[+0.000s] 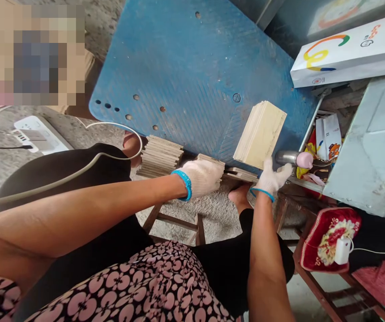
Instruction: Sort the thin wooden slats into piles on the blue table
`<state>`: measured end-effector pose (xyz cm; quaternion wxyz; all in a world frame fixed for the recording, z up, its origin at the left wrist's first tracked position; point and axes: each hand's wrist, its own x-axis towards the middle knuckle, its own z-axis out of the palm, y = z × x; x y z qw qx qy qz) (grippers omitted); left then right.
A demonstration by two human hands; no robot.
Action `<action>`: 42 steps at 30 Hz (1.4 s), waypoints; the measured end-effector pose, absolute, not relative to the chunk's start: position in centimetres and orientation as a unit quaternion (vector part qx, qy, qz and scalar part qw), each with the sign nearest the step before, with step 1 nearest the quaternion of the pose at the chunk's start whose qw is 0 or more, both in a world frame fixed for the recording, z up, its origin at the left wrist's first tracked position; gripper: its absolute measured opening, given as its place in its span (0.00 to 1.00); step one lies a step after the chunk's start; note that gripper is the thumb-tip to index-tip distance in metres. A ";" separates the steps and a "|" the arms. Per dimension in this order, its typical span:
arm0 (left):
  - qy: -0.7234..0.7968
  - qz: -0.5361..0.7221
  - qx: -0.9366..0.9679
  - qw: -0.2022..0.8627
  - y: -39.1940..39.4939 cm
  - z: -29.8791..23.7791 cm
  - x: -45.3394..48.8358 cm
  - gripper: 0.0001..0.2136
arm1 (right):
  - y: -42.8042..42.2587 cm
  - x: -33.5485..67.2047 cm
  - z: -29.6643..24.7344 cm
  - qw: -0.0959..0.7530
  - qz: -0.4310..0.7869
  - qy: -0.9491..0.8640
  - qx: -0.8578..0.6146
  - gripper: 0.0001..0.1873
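I saw both hands in white knit gloves with blue cuffs, working at the near edge of a blue desk [192,67]. The right hand [272,176] was spread open, its palm and fingers cupped under the lower corner of a stack [260,133] of pale thin boards — the stack stood tilted on edge against the desk. The left hand [202,177] lay palm down, fingers closed together over a small pile [211,159] of the same boards on a wooden stool [179,219]; whether it gripped any, I could not tell. Just left of it sat a taller, fanned pile [160,156], apart from the hand. A metal handle with a pink cap [295,158] lay just beside the right fingertips. A white box [350,53] sat at the far right — a power strip [36,134] on the floor to the left.
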<state>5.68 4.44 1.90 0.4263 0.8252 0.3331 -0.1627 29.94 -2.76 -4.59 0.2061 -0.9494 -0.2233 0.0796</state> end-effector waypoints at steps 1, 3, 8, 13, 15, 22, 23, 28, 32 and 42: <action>0.328 -0.164 0.828 0.423 4.5 2.0 5.7 0.17 | -4.3 28.9 -4.9 0.218 0.078 -0.195 -0.953 0.48; 0.320 -0.170 0.833 0.419 4.5 2.2 5.6 0.17 | -7.2 26.4 -5.9 0.202 0.082 -0.149 -0.965 0.53; 0.312 -0.169 0.842 0.406 4.3 2.2 5.7 0.18 | -10.6 21.9 -9.0 0.138 0.171 -0.128 -0.967 0.65; 0.302 -0.180 0.844 0.405 4.3 2.3 5.6 0.18 | -9.7 21.4 -10.7 0.109 0.186 -0.143 -0.966 0.72; 0.291 -0.186 0.846 0.406 4.3 2.3 5.6 0.19 | -9.2 21.4 -11.0 0.103 0.179 -0.141 -0.968 0.74; 0.282 -0.193 0.848 0.405 4.3 2.1 5.5 0.15 | -8.7 21.0 -11.5 0.118 0.135 -0.181 -0.967 0.70; 0.284 -0.192 0.847 0.405 4.3 2.1 5.5 0.14 | -8.6 20.9 -11.6 0.119 0.136 -0.184 -0.966 0.68; 0.284 -0.201 0.846 0.405 4.1 2.0 5.9 0.13 | -8.5 20.8 -11.9 0.120 0.135 -0.185 -0.966 0.60; 0.274 -0.209 0.852 0.395 4.0 1.8 6.0 0.13 | -8.6 20.9 -11.7 0.118 0.110 -0.185 -0.969 0.56; 0.252 -0.156 0.874 0.386 3.2 0.2 6.2 0.14 | -10.0 21.3 -8.1 0.152 0.053 -0.164 -0.973 0.47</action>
